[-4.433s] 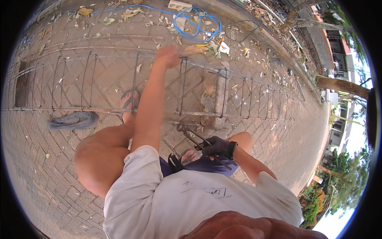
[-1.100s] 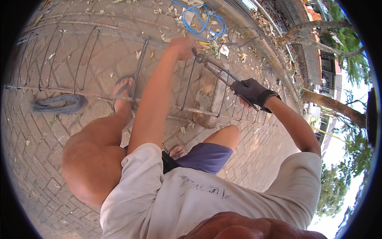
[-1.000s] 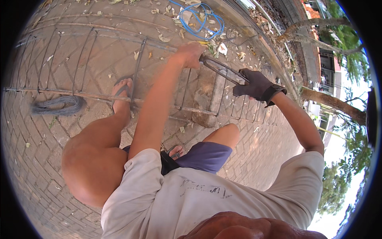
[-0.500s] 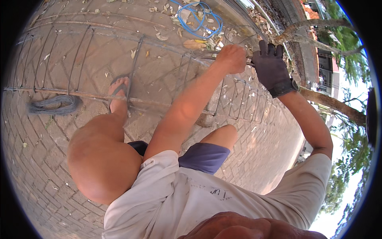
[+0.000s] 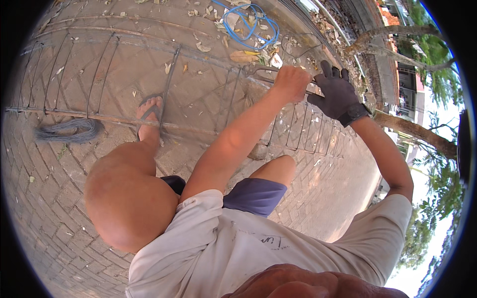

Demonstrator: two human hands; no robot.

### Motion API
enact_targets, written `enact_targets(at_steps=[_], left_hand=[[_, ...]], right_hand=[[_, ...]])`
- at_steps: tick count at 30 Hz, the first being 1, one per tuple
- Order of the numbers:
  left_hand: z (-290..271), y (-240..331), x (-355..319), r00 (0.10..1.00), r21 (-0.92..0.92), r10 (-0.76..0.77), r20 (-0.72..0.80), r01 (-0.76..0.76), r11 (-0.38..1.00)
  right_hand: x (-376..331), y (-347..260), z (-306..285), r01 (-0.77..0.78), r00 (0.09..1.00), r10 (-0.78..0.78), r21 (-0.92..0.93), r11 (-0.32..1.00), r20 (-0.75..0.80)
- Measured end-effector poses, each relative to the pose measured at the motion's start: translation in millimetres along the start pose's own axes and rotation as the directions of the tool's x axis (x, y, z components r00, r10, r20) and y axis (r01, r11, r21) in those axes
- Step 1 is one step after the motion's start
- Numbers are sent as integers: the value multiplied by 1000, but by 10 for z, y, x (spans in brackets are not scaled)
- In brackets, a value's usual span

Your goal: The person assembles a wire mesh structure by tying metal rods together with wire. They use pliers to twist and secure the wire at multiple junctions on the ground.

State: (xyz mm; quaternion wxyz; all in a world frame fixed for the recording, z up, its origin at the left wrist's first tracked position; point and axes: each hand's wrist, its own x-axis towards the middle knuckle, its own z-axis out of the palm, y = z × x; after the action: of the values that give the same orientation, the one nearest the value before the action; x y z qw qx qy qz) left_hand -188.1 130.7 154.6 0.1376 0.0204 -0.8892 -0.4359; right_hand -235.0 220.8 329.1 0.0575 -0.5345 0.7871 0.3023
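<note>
A long rebar cage (image 5: 114, 119) lies across the brick paving in front of me. My left hand (image 5: 290, 82), bare, is closed in a fist around the cage's top bar at its right part. My right hand (image 5: 337, 92), in a dark glove, sits just to the right of it, almost touching. It grips the pincers (image 5: 312, 91), of which only a thin metal piece shows between the two hands. The pincer jaws are hidden behind my left fist. I am squatting, with my left knee low in view and my left foot (image 5: 148, 119) in a flip-flop by the cage.
A grey coil of tie wire (image 5: 69, 130) lies on the bricks at the left. A blue hose (image 5: 247, 22) lies coiled among dry leaves beyond the cage. A small stone (image 5: 258, 151) sits under the cage. Tree trunks (image 5: 412, 130) and a kerb run along the right.
Both hands have slid right along the cage's top bar and come close together. The pincers, plainly seen in my gloved hand a second ago, are now mostly hidden.
</note>
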Motion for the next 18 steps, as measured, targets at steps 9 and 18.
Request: enact_targets(at_steps=[9,18], left_hand=[[94,326,-215,922,104,-72,-381,120,987],[54,84,-141,982,-10,103,-160,-106,994]], right_hand=[[39,69,298,-101,966,74,98,990,249],[9,-27,-186,-139,945,65,213,967,320]])
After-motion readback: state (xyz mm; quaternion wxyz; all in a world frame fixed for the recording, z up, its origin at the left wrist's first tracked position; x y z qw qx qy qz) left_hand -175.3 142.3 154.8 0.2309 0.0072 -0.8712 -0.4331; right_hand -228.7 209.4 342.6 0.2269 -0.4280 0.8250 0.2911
